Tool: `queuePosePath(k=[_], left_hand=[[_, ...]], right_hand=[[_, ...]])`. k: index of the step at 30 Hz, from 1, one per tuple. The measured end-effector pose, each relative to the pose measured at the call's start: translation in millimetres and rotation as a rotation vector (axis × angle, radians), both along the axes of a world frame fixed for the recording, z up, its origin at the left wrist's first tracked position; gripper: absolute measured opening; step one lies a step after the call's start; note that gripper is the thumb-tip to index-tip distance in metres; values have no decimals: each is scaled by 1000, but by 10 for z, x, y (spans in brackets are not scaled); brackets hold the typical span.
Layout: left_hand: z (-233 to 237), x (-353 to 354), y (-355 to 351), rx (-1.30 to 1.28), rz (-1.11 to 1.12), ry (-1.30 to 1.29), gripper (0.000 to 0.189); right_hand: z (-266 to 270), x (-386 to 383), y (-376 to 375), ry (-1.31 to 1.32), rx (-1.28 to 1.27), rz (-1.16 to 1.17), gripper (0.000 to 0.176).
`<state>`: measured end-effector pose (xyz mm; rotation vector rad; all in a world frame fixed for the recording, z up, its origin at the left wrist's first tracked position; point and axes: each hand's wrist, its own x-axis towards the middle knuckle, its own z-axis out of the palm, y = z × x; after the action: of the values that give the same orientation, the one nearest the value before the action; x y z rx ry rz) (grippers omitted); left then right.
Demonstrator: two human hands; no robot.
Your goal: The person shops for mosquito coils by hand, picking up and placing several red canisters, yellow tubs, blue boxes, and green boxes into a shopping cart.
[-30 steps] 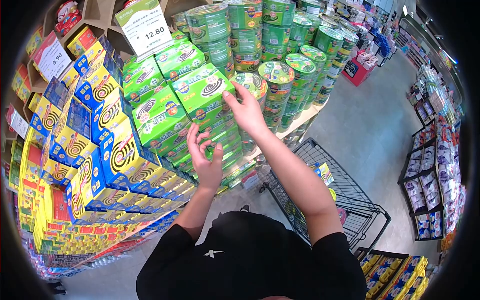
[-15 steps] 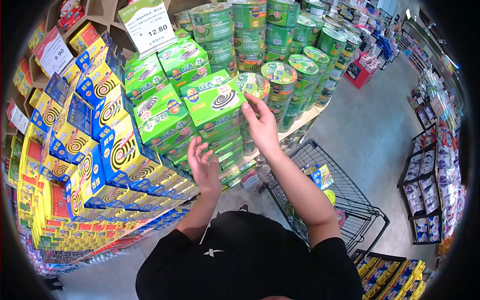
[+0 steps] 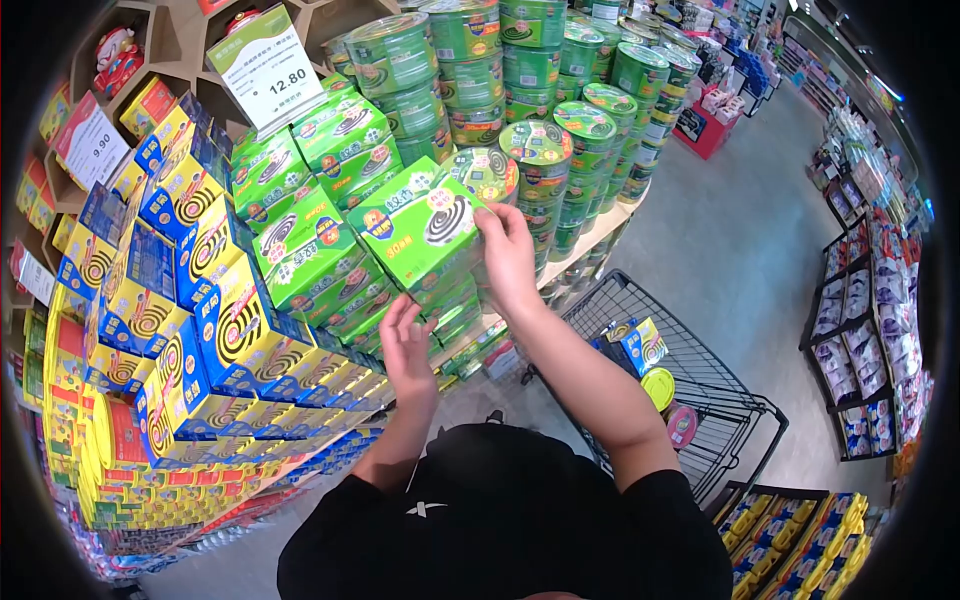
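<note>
A green box of mosquito coils [image 3: 415, 232], with a black spiral printed on it, sits at the top of its stack, turned slightly askew. My right hand [image 3: 508, 258] grips its right end, thumb on the top edge. Just below the box's near left corner is my left hand [image 3: 407, 350], its fingers apart and fingertips close to the lower edge. More green coil boxes [image 3: 305, 245] are stacked directly to the left and behind. Round green tins [image 3: 483, 175] stand in columns beyond the held box.
Blue and yellow coil boxes [image 3: 235, 325] fill the shelf to my left. Price signs [image 3: 270, 75] stand over the display. At my right is a black wire cart [image 3: 720, 400] holding a blue-yellow box [image 3: 640, 345] and round tins [image 3: 657, 388]. Racks of goods [image 3: 850, 350] stand farther right.
My right hand has closed around the green box's right end, and the box has turned askew. My left hand has come closer to its near corner. The view has shifted slightly.
</note>
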<state>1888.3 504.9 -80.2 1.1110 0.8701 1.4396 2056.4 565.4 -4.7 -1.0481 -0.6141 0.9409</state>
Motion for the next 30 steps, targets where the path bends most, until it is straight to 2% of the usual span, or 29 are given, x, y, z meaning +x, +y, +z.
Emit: queuePosePath(k=[3, 6, 8, 9, 10, 12, 18, 19, 22, 23, 27, 30], left_hand=[[131, -49, -17, -130, -111, -267, 75], [290, -11, -128, -122, -314, -269, 86], [142, -74, -230, -180, -381, -239, 85], [76, -79, -291, -190, -413, -195, 84], [43, -34, -347, -197, -449, -151, 83], [-6, 70, -459, -338, -432, -165, 80], [-298, 331, -403, -483, -668, -37, 72], [-368, 380, -403, -460, -700, 15, 75], [-493, 569, -429, -429, -863, 156, 81], [-551, 628, -442, -380, -908, 220, 86], [-906, 849, -491, -438, -1050, 423, 89], [-1104, 1002, -507, -511, -1180, 524, 91]], right_hand=[[-103, 70, -323, 37, 16, 6, 30], [-399, 104, -717, -7, 110, -38, 28], [-441, 122, -1095, 35, 109, -25, 31], [-535, 188, -1272, -86, 93, 13, 36], [-653, 216, -1383, -166, 180, -14, 38], [-893, 311, -1629, -312, 130, -59, 41], [-1335, 574, -2208, -32, -203, 96, 58], [-1304, 614, -2330, 118, -263, 155, 68], [-1497, 643, -2599, 343, -395, 196, 72], [-1622, 636, -2689, 308, -411, 162, 74], [-1979, 635, -3031, 516, -296, -10, 72], [-2241, 788, -3306, 718, -288, -19, 69]])
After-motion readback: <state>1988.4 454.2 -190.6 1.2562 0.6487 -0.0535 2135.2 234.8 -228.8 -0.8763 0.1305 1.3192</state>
